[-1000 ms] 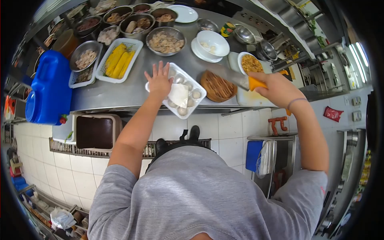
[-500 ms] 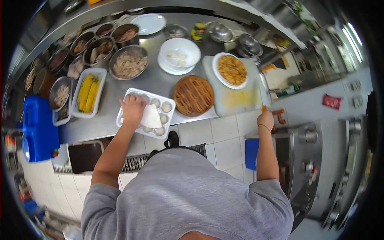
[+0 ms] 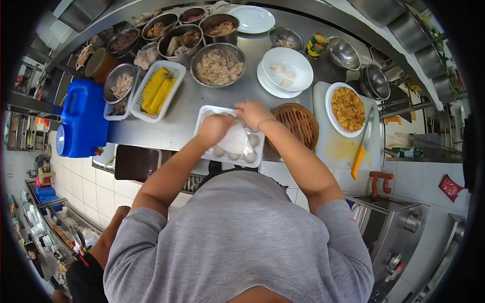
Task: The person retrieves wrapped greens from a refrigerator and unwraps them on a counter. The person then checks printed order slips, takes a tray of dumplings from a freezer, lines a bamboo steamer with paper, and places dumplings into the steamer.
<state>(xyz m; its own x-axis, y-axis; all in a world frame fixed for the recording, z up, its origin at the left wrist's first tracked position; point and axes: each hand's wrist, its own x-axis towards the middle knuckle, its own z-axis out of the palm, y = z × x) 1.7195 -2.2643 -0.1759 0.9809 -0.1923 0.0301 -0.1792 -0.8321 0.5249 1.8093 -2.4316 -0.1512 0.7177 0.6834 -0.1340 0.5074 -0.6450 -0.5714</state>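
Note:
Both hands are over a white tray (image 3: pixel 203 117) of round pale pieces near the counter's front edge. A thin white sheet (image 3: pixel 233 141) lies across part of the tray. My left hand (image 3: pixel 216 129) is closed over the tray's upper left part; what it grips, if anything, is hidden. At the tray's upper edge my right hand (image 3: pixel 252 114) has its fingers pinched together beside the sheet; what is between them is too small to name. A knife with an orange handle (image 3: pixel 359 160) lies on the cutting board (image 3: pixel 331 146), right of the round wooden lattice piece (image 3: pixel 298 123).
A plate of orange-brown food (image 3: pixel 347 109) is on the board. Behind the tray stand a metal bowl of meat (image 3: pixel 219 65) and a white bowl (image 3: pixel 288 68). A yellow-filled basket (image 3: pixel 159 93) and blue jug (image 3: pixel 85 121) are left. Another person's arm (image 3: pixel 113 232) shows lower left.
My right hand has let go of the knife, which now lies on the board, and has moved left to the tray. My left hand has closed from its earlier spread. Another person's arm has appeared.

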